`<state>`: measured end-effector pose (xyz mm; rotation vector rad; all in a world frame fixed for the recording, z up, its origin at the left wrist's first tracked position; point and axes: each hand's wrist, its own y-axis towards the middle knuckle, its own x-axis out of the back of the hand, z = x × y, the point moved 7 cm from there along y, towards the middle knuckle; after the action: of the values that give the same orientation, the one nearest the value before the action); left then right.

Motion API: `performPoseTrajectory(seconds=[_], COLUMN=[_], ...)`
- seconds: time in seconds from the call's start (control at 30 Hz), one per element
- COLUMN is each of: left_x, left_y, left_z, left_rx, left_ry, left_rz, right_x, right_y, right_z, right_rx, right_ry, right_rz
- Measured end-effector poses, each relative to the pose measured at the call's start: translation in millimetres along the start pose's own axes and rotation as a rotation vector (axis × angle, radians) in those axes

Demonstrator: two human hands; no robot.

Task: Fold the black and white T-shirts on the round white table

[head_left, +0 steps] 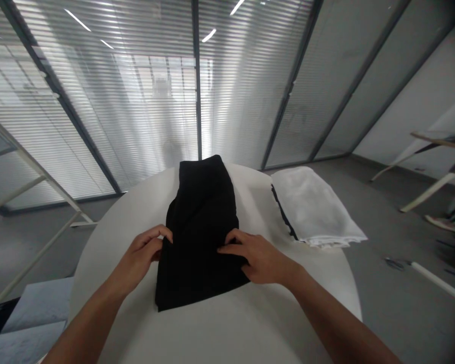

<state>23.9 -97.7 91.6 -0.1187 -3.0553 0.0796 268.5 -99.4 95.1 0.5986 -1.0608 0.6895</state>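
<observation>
A folded black garment (200, 222) lies lengthwise on a round white table (220, 328). My left hand (142, 255) sits at the garment's left edge, fingers curled and pinching the cloth there. On the garment's right side rests my right hand (256, 255), its fingers pressed together on top of the fabric with the thumb at the edge.
A stack of folded white cloth (313, 207) with a dark piece beneath it lies at the table's right. Glass walls with blinds stand behind the table. A white ladder frame (34, 177) leans at the left. Someone's shoe (445, 222) shows at the far right.
</observation>
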Motion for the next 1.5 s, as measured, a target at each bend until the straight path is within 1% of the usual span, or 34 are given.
performPoseTrajectory(seconds=[0.1,0.17,0.2,0.27,0.37,0.47,0.5,0.57,0.63,0.7,0.8,0.87,0.9,0.97,1.07,1.13,1.2,1.27,1.33,1.37,1.43,1.5], left_x=[8.7,12.7,14.2,16.3,16.3,11.8,9.7,4.4,-0.9,-3.5,0.1,2.9,2.5,-2.8,-14.2,-16.8,-17.4,-17.8,-17.0,-14.8,-6.9,3.6], left_y=[-3.4,-6.8,-8.0,-8.0,-4.1,-1.5,-1.8,-4.6,-9.0,-11.9,-11.8,-12.3,-13.6,-19.4,-33.5,-40.8,-44.5,-44.6,-41.7,-39.2,-34.1,-31.1], left_z=[25.6,40.9,46.0,49.9,47.3,47.6,50.2,58.3,65.6,65.5,52.6,45.3,44.2,45.6,50.2,51.7,50.7,46.6,40.0,36.2,31.0,31.4], left_rx=[0.135,0.229,0.254,0.241,0.149,0.083,0.084,0.117,0.157,0.148,0.069,0.062,0.085,0.152,0.224,0.239,0.236,0.214,0.176,0.151,0.103,0.063], left_ry=[0.103,0.106,0.104,0.108,0.111,0.118,0.148,0.245,0.331,0.358,0.340,0.318,0.300,0.259,0.222,0.217,0.208,0.176,0.118,0.080,0.025,0.063], left_rz=[0.086,0.094,0.081,0.034,-0.015,0.015,0.037,0.100,0.171,0.204,0.149,0.114,0.124,0.207,0.383,0.432,0.446,0.446,0.421,0.385,0.280,0.165], right_x=[-3.2,-4.8,-5.0,-3.9,1.1,8.8,10.9,11.6,8.3,3.3,-5.7,-12.1,-14.9,-20.8,-31.5,-35.6,-35.8,-34.1,-32.0,-30.9,-27.9,-25.3], right_y=[0.1,0.3,0.3,-0.3,-3.5,-8.5,-9.9,-12.0,-13.4,-14.2,-13.8,-12.7,-11.7,-9.6,-8.0,-7.3,-7.0,-7.1,-6.5,-5.6,-2.3,1.3], right_z=[-1.2,-0.9,0.2,4.2,13.2,15.5,13.9,9.9,6.6,3.7,-1.0,-3.4,-4.5,-5.8,-6.1,-6.1,-6.3,-5.6,-4.2,-3.9,-5.2,-9.2], right_rx=[0.018,0.021,0.025,0.040,0.104,0.135,0.125,0.092,0.061,0.028,-0.046,-0.084,-0.095,-0.103,-0.108,-0.104,-0.103,-0.103,-0.100,-0.101,-0.109,-0.126], right_ry=[0.043,0.082,0.107,0.185,0.395,0.635,0.693,0.760,0.768,0.758,0.769,0.751,0.726,0.670,0.632,0.631,0.645,0.673,0.691,0.695,0.697,0.674], right_rz=[0.068,0.104,0.114,0.116,0.096,0.078,0.084,0.147,0.259,0.365,0.450,0.461,0.453,0.437,0.471,0.492,0.494,0.493,0.481,0.461,0.375,0.257])
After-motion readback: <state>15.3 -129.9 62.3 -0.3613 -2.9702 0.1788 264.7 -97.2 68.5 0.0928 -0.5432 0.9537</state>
